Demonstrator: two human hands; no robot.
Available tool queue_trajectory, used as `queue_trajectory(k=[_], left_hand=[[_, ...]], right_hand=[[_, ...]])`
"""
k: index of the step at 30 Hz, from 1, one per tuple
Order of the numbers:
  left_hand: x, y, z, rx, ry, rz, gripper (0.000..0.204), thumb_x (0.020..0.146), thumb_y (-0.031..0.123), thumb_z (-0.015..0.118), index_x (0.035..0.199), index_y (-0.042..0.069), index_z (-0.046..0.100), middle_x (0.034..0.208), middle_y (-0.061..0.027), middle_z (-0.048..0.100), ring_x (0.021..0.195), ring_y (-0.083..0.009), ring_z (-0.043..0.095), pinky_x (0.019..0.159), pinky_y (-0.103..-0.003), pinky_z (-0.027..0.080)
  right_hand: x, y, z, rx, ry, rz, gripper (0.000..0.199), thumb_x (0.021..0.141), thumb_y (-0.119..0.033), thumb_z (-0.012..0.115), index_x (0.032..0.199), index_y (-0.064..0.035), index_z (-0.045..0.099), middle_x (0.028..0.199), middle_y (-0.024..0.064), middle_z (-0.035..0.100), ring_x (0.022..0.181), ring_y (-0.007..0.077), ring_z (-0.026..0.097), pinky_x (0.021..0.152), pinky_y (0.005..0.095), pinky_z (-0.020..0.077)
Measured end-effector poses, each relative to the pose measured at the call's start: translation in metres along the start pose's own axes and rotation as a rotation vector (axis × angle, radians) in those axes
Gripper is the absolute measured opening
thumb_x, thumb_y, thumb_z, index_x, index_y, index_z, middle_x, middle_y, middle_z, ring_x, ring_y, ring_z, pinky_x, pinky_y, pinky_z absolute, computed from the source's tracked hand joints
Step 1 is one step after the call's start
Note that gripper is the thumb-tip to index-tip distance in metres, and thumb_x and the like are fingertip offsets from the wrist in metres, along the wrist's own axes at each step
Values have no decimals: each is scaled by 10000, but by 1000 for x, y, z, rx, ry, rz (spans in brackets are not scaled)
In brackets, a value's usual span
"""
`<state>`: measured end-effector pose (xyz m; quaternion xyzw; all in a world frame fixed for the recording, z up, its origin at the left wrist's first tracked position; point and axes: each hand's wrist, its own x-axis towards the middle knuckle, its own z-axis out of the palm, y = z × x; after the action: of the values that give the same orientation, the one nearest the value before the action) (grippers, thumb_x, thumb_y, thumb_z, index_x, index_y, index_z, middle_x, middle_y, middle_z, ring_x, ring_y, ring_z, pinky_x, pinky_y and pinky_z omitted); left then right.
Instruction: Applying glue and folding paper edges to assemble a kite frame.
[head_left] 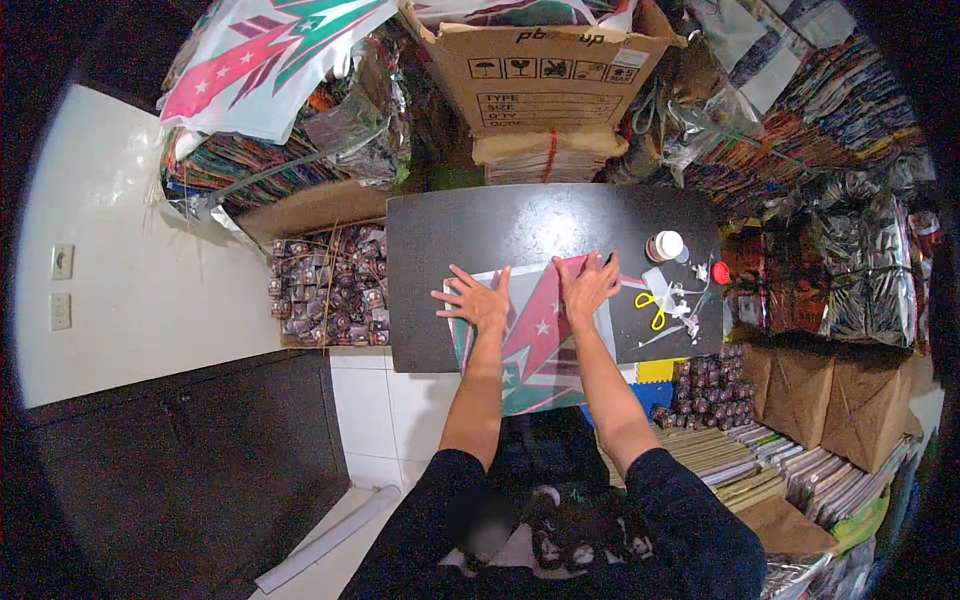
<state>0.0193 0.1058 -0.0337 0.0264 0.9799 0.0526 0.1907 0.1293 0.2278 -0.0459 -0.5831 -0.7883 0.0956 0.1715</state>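
Observation:
A thin sheet (pixel 535 335) printed in pink, green and white with stars lies on the dark table (pixel 430 230), its near end hanging over the front edge. My left hand (pixel 476 302) rests flat on the sheet's left side, fingers spread. On its far right part lies my right hand (pixel 588 290), thumb and fingers apart near the far edge. Something small and dark shows at the right fingertips; I cannot make out what it is. To the right are yellow-handled scissors (pixel 652 311), a white-capped jar (pixel 664 246), a red cap (pixel 720 273) and white scraps (pixel 682 305).
A large cardboard box (pixel 545 75) stands beyond the table. Similar printed sheets (pixel 265 70) top a stack at the far left. Small packed items (pixel 330 285) fill a box on the left. Bundles (pixel 860 260) and paper stacks (pixel 800 470) crowd the right. A pale tube (pixel 325 540) lies at lower left.

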Motion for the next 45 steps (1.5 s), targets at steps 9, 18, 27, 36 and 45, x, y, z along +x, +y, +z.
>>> queue_trajectory(k=[9, 18, 27, 36, 45], left_hand=[[10, -6, 15, -103, 95, 24, 899, 945, 639, 369, 1567, 91, 21, 1537, -277, 230, 1419, -574, 37, 1060, -771, 54], [5, -6, 14, 18, 88, 5, 811, 983, 589, 313, 1572, 111, 28, 1529, -207, 285, 1428, -539, 105, 1091, -737, 92], [9, -10, 18, -84, 134, 43, 860, 957, 619, 362, 1570, 105, 45, 1510, -268, 280, 1421, -539, 115, 1068, -756, 82], [-6, 5, -6, 10, 20, -17, 1226, 734, 875, 451, 1569, 86, 23, 1550, -247, 247, 1439, -541, 26, 1072, -759, 47], [2, -6, 4, -39, 90, -8, 1280, 697, 893, 480, 1567, 81, 8, 1522, -245, 279, 1437, -533, 61, 1080, -751, 57]], right_hand=[[19, 21, 5, 133, 74, 136, 487, 776, -538, 725, 1057, -142, 761, 1423, 204, 390, 1326, 365, 356, 1029, 562, 267], [8, 10, 1, 90, 110, 34, 645, 693, -592, 770, 1069, -69, 740, 1433, 226, 382, 1335, 380, 350, 1038, 576, 256], [12, 16, 8, 109, 67, 79, 720, 698, -607, 758, 1148, -48, 692, 1442, 250, 372, 1340, 383, 363, 1042, 585, 264], [-9, -19, -7, -90, -115, 16, 1294, 621, -851, 613, 1415, 137, 348, 1509, 291, 285, 1425, 397, 264, 1138, 607, 155], [2, -9, -2, 26, -107, 85, 1118, 614, -699, 759, 1381, 55, 455, 1497, 259, 319, 1392, 389, 309, 1113, 600, 201]])
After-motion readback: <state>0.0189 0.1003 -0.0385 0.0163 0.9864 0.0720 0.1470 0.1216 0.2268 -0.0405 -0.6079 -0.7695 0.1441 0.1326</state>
